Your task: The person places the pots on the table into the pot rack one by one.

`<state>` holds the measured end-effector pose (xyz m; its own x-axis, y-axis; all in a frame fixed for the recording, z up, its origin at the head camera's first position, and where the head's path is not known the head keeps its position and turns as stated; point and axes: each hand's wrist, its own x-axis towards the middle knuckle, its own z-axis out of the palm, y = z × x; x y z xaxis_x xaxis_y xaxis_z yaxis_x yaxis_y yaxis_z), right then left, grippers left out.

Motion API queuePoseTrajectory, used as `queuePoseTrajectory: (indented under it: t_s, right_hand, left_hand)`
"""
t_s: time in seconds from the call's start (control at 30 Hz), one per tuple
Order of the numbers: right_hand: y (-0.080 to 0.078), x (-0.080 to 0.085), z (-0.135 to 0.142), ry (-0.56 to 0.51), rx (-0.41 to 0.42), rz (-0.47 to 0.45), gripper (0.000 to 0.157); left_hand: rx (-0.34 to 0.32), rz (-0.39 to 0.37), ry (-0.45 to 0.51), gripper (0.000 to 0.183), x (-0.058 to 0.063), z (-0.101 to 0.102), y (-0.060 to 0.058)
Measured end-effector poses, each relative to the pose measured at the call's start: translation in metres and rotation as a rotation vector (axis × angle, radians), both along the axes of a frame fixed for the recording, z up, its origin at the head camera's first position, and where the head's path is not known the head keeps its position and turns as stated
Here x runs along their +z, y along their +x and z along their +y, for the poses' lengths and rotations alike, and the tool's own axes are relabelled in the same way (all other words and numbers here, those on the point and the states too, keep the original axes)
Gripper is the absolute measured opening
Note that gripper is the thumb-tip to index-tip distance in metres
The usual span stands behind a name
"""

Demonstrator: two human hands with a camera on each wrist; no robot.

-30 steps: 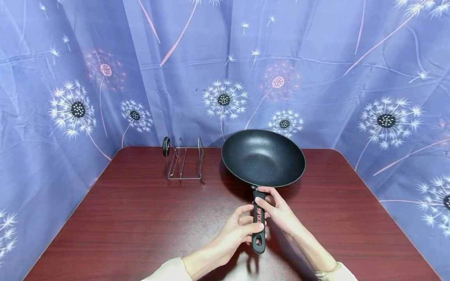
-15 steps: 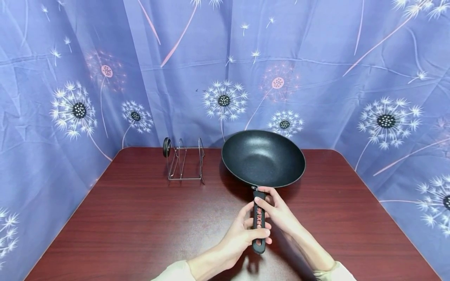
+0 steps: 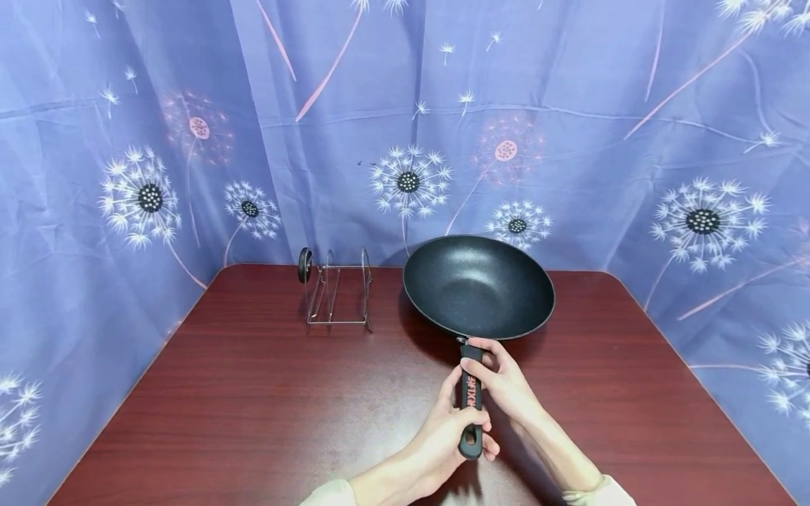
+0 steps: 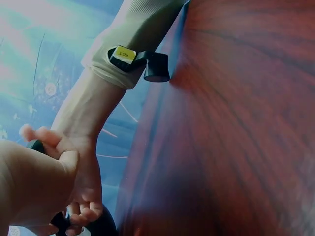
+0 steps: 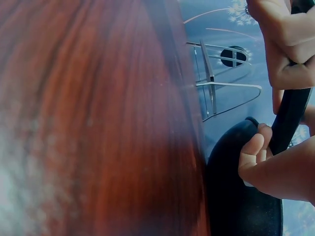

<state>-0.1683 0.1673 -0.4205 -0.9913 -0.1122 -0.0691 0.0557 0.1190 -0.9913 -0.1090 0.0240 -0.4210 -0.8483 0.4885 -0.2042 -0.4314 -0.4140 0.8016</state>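
Note:
A black wok [image 3: 477, 288] with a dark non-stick inside is at the back of the table, right of the middle, its long handle [image 3: 471, 393] pointing toward me. My left hand [image 3: 443, 436] grips the handle close to its looped end, thumb laid across the top and fingers wrapped beneath. Nearer the bowl, my right hand [image 3: 509, 386] pinches the handle between thumb and fingers from the right side. The right wrist view shows the wok's dark outside [image 5: 236, 196] and the handle [image 5: 293, 115] running between both hands.
A metal wire rack [image 3: 337, 322] stands at the back of the table, left of the wok, with a round black disc [image 3: 305, 266] at its left end. The dark red wooden table [image 3: 253, 393] meets a blue dandelion-print curtain [image 3: 342, 190] behind and at the sides.
My left hand has shifted right and wrapped further round the handle, its thumb now folded over the top. The right hand keeps its pinch; the wok stays in place while the view shifts slightly.

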Motion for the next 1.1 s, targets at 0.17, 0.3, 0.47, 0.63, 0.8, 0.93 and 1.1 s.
queuePoseTrajectory:
  t_s: [0.17, 0.3, 0.47, 0.63, 0.8, 0.93, 1.1]
  right_hand:
    - [0.0, 0.0, -0.003, -0.006, -0.014, -0.006, 0.046]
    - [0.0, 0.001, -0.006, -0.025, -0.037, -0.003, 0.046]
    - [0.0, 0.001, -0.009, -0.047, -0.072, -0.014, 0.044]
    - [0.002, 0.003, -0.011, -0.059, -0.106, -0.01, 0.044]
    - [0.005, 0.004, -0.014, -0.087, -0.134, -0.015, 0.045]
    - [0.008, 0.008, -0.017, -0.111, -0.141, 0.0, 0.046]
    - [0.011, 0.019, -0.022, -0.164, -0.111, 0.037, 0.047]
  left_hand:
    - [0.087, -0.018, -0.02, 0.08, 0.001, 0.008, 0.004]
    - [0.143, -0.008, -0.016, 0.073, 0.003, 0.013, 0.006]
    - [0.152, 0.042, -0.037, 0.072, 0.005, 0.014, 0.007]
    - [0.135, 0.087, -0.049, 0.07, 0.006, 0.012, 0.007]
    - [0.125, 0.125, -0.072, 0.073, 0.005, 0.009, 0.009]
    - [0.133, 0.155, -0.101, 0.074, 0.006, 0.008, 0.011]
    - [0.168, 0.185, -0.101, 0.074, 0.01, 0.005, 0.014]
